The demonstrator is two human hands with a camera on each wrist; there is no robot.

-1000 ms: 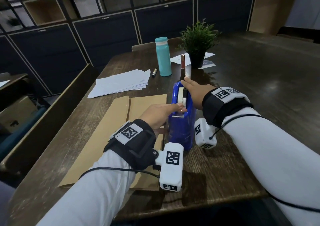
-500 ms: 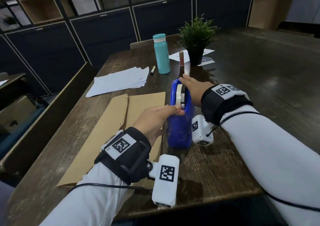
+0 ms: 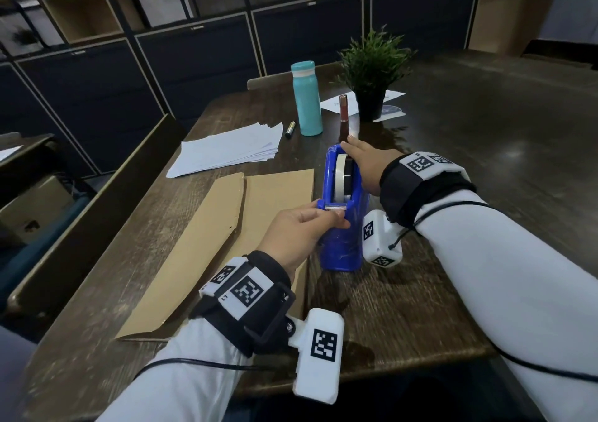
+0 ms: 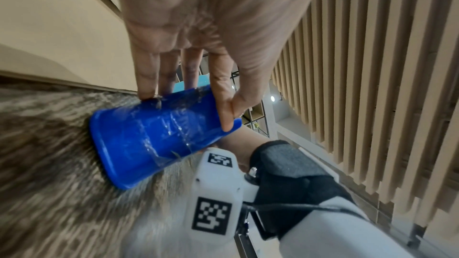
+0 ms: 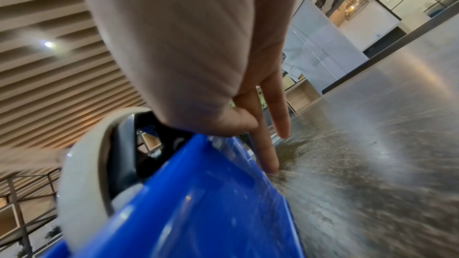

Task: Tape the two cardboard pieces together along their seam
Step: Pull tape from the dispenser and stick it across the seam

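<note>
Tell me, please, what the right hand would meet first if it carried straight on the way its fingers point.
Probably the dark bottle. The right hand rests on the blue tape dispenser with its fingers pointing away across the table, and the bottle stands just beyond the fingertips. Depth is unclear, so it might pass beside it.

The right hand (image 5: 198,50) fills the upper middle of the frame, its palm resting on the blue tape dispenser (image 5: 198,213) that runs from lower left toward centre. A white tape roll (image 5: 82,164) sits at left. Two straight fingers (image 5: 267,152) reach down beside the dispenser to the blurred wooden table (image 5: 372,164) at right.
</note>
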